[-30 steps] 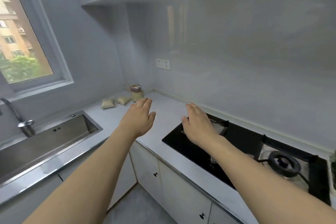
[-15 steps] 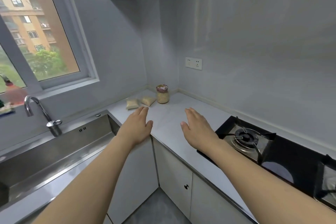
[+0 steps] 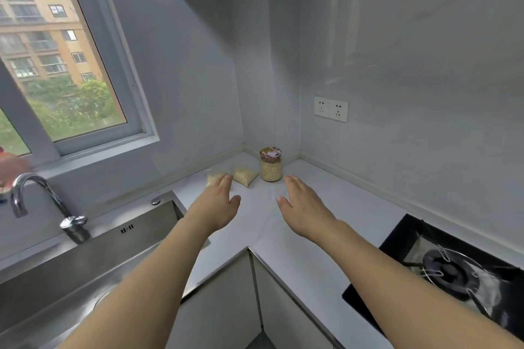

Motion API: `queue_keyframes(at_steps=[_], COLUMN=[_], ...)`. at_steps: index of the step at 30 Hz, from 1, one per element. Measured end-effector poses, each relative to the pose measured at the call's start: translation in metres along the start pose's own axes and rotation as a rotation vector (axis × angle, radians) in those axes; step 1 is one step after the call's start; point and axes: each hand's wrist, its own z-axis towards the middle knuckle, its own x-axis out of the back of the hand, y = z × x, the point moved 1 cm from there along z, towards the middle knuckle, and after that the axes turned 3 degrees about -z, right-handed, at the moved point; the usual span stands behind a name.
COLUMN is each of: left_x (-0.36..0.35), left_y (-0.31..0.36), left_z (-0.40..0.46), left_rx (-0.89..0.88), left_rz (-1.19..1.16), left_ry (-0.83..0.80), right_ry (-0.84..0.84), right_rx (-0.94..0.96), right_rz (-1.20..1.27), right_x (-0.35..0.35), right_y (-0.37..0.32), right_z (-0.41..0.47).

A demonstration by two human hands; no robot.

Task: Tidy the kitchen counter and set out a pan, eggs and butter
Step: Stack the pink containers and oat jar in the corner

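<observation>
— Two arms reach across a grey L-shaped counter toward its far corner. What frames them?

— Largest is the window at 10 o'clock, apartment blocks and trees beyond it. Below it, at 8 o'clock, a steel sink with a curved tap. At 4 o'clock, a black hob with one gas burner. A double socket sits on the wall at 1 o'clock.

— And the hands?

— The left hand and right hand hover palm-down over the counter, fingers straight and loosely spread, neither holding anything.

— Where are the things?

— Tucked in the corner at 12 o'clock: a jar of pale grains, upright, with a patterned lid. Just beside it, toward 11 o'clock, two small bags, the left fingertips over the nearer one; whether they touch cannot be told. Pan, eggs and butter are not in view.
</observation>
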Motion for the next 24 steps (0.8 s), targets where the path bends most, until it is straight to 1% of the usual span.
queue_keyframes(at_steps=[6, 16, 24], left_x=[0.001, -0.022, -0.043], left_y=[-0.002, -0.002, -0.025], left_z=[0.076, 0.168, 0.253], left_rx=[0.015, 0.020, 0.009], left_rz=[-0.058, -0.118, -0.123], left_ry=[0.042, -0.029, -0.113], right_ry=[-0.017, -0.051, -0.068], right_rx=[-0.023, -0.075, -0.134], right_rz=[0.005, 0.045, 0.115], right_x=[0.008, 0.005, -0.013], right_y=[0.026, 0.063, 0.092], right_z=[0.073, 0.157, 0.232])
